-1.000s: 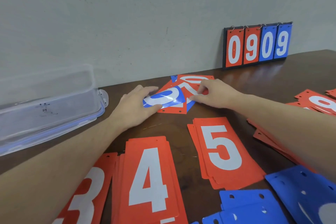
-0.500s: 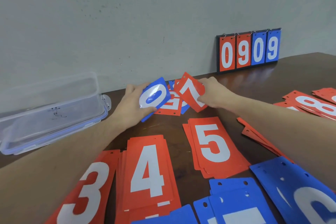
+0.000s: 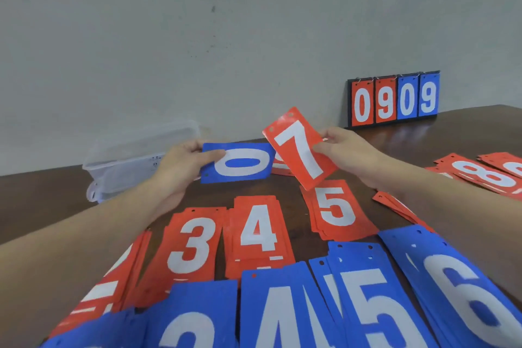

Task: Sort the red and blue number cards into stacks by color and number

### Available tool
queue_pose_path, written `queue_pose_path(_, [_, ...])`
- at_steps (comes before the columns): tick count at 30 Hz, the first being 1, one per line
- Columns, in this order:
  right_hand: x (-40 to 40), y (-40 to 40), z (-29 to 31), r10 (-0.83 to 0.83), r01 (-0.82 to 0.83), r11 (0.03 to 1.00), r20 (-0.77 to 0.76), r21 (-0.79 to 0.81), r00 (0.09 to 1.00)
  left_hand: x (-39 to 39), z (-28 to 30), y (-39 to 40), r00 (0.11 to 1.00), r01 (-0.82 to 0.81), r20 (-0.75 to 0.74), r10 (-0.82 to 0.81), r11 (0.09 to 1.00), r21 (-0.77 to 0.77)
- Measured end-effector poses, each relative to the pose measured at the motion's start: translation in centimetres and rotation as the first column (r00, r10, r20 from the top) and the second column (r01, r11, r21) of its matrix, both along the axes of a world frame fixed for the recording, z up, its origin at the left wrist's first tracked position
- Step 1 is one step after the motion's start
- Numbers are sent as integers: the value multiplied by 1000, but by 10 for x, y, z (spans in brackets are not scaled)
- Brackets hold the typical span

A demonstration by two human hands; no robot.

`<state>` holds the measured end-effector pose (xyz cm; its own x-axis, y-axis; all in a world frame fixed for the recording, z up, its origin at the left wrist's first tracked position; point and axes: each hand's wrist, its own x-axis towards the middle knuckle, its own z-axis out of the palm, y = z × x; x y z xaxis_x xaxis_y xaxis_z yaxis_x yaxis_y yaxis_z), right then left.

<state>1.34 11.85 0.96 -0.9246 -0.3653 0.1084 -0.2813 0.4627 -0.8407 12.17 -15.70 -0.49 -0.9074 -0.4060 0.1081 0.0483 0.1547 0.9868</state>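
My left hand point(image 3: 180, 167) pinches a blue 0 card point(image 3: 240, 162) by its left end and holds it sideways above the table. My right hand point(image 3: 347, 152) pinches a red 7 card point(image 3: 299, 147), tilted, just right of the blue card and overlapping its corner. Below lie red stacks showing 3 point(image 3: 192, 246), 4 point(image 3: 258, 229) and 5 point(image 3: 336, 207). Nearer to me are blue stacks showing 3 point(image 3: 186, 328), 4 point(image 3: 282, 313), 5 point(image 3: 372, 305) and 6 point(image 3: 466, 291). A few unsorted red cards point(image 3: 282, 165) peek out behind the held ones.
A clear plastic box point(image 3: 135, 155) sits at the back left of the brown table point(image 3: 42, 198). A small scoreboard reading 0909 point(image 3: 394, 99) leans on the wall at the back right. Red 8 cards point(image 3: 485, 175) lie at the right edge.
Both hands have lifted their cards higher off the unsorted pile and drawn them toward me. The blue 0 has turned flat sideways. The view has tipped down, showing more blue stacks.
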Motion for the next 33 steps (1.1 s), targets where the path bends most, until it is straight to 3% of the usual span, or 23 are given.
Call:
queue_pose_path(5, [42,-14,6,75,-63,992,105,-110,992,66,11,-18,997,60,47,-68,986,157])
queue_pose_path(12, [95,-56,9,141,-122,983,142,-137,980,158,16,-48,999,-36,8,35,971,237])
queue_pose_path(22, [150,-110,2,267,-255,962,142,-96,953,274,12,-98,990,-131,71,121,980,147])
queue_pose_path(33, [220,-174,-10,511,-489,859,268,-150,816,381,11,-143,927,-212,307,214,976,-41])
